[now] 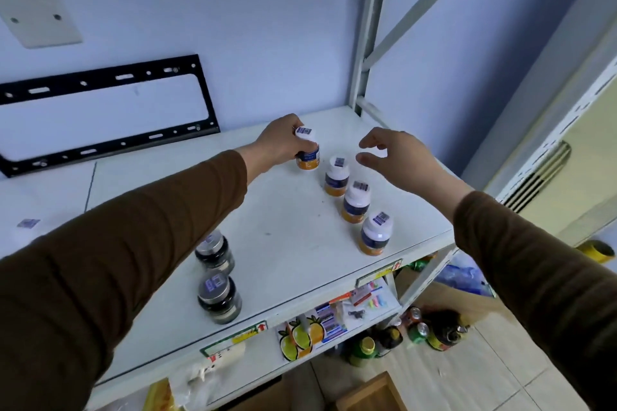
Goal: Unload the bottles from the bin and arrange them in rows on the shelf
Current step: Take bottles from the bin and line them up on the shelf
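Note:
On the white shelf [283, 230] my left hand [278, 143] grips a white-capped bottle with an orange base [307, 152], standing at the far end of a diagonal row. Three matching bottles stand in that row: one [336, 180], one [356, 201] and the nearest [376, 233]. My right hand [397, 157] hovers open just right of the row, fingers curled and apart, holding nothing. Two dark jars with silver lids [215, 252] [219, 299] stand near the shelf's front edge, under my left forearm. The bin is not in view.
A black metal bracket [110, 113] leans on the wall at the back left of the shelf. A grey shelf upright [370, 30] rises at the back right. Lower shelves hold packets [300, 337] and cans and bottles [417, 327]. A cardboard box [370, 394] sits on the floor.

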